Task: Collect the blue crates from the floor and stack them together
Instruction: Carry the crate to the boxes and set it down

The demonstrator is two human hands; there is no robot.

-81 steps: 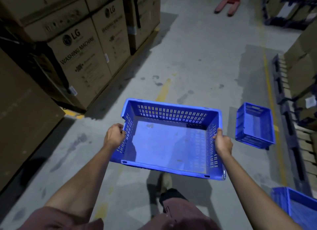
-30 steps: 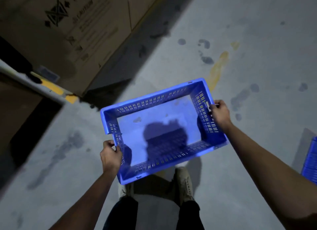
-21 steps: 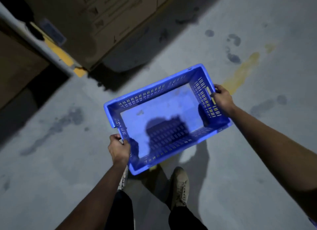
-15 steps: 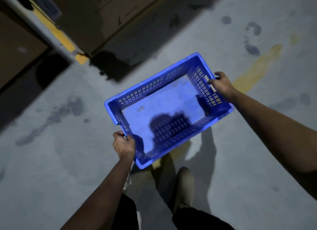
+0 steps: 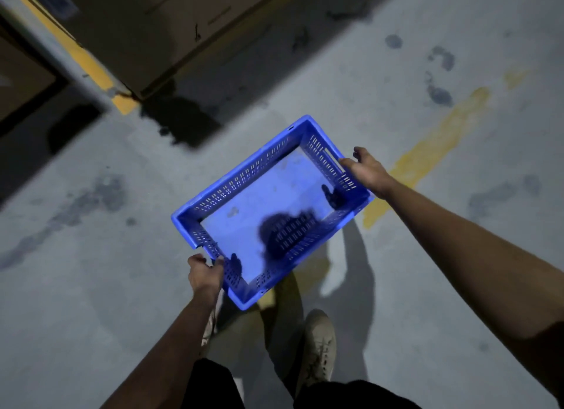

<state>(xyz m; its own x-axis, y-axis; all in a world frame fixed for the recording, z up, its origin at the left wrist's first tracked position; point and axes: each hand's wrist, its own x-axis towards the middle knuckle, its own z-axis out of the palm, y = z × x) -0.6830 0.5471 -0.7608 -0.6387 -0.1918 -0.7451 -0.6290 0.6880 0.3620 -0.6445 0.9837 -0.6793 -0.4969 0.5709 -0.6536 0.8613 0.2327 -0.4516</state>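
An empty blue crate [image 5: 268, 207] with slotted walls hangs above the concrete floor, turned diagonally in the middle of the head view. My left hand [image 5: 204, 276] grips its near short end, fingers curled over the rim. My right hand [image 5: 364, 170] holds the far short end at the handle slot, thumb on the rim and fingers spread around the outside. No other crate is in view.
Large cardboard boxes [image 5: 171, 27] stand at the top left on a pallet edge marked with a yellow stripe [image 5: 88, 64]. A worn yellow floor line [image 5: 427, 155] runs diagonally at the right. My shoes [image 5: 317, 344] are below the crate on stained grey concrete.
I have turned left while carrying the crate, so the other blue crates left the view. The crate swung diagonal and lower, and the boxes slid toward the top left.
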